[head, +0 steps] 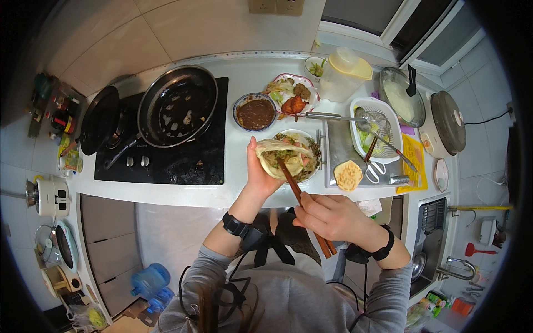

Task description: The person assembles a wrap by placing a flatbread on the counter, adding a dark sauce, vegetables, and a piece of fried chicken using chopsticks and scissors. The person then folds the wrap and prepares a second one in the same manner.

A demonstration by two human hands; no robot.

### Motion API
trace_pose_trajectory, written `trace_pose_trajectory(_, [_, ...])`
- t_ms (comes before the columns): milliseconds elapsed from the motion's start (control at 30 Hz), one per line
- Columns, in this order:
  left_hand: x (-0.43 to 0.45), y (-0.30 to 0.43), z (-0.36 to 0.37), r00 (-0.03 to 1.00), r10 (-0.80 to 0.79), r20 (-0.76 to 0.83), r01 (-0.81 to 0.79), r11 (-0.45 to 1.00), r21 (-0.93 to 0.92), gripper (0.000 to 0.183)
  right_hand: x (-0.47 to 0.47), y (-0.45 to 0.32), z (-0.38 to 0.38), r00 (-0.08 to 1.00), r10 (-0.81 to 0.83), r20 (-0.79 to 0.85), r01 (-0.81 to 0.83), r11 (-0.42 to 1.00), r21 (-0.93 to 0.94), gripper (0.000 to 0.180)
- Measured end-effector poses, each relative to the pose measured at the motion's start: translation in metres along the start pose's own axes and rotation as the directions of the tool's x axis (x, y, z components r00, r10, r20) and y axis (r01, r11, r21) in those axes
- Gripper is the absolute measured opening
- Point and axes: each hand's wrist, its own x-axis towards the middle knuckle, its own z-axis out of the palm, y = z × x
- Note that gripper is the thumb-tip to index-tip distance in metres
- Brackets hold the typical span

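Observation:
My left hand (260,177) holds a split round flatbread (271,150) with its mouth parted, showing a shredded filling (272,158) inside. In my right hand (333,214) is a pair of brown wooden chopsticks (293,183), their tips at the filling in the bread's mouth. Behind the bread, and partly hidden by it, stands a plate (310,177) of mixed chopped food with pink pieces. A whole browned flatbread (348,175) lies on a metal tray (333,135) to the right.
A frying pan (177,108) rests on the black cooktop (166,166) at left. Behind my hands are a bowl of brown sauce (255,112) and a plate with fried food (296,98). At right are a white basket (374,106) with lettuce, a slotted ladle (333,117) and scissors (373,171).

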Motion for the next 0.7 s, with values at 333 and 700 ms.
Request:
trace_pose_trajectory(333, [-0.005, 0.008, 0.001, 0.998, -0.026, 0.051, 0.031, 0.993, -0.112, 0.083, -0.008, 0.012, -0.038, 0.974, 0.220, 0.060, -0.228, 0.950, 0.214, 0.024])
trace_pose_trajectory(700, [0.005, -0.002, -0.003, 0.999, 0.001, -0.045, -0.004, 0.997, -0.080, 0.080, -0.003, 0.007, -0.001, 0.996, 0.087, 0.014, -0.088, 0.977, 0.195, 0.026])
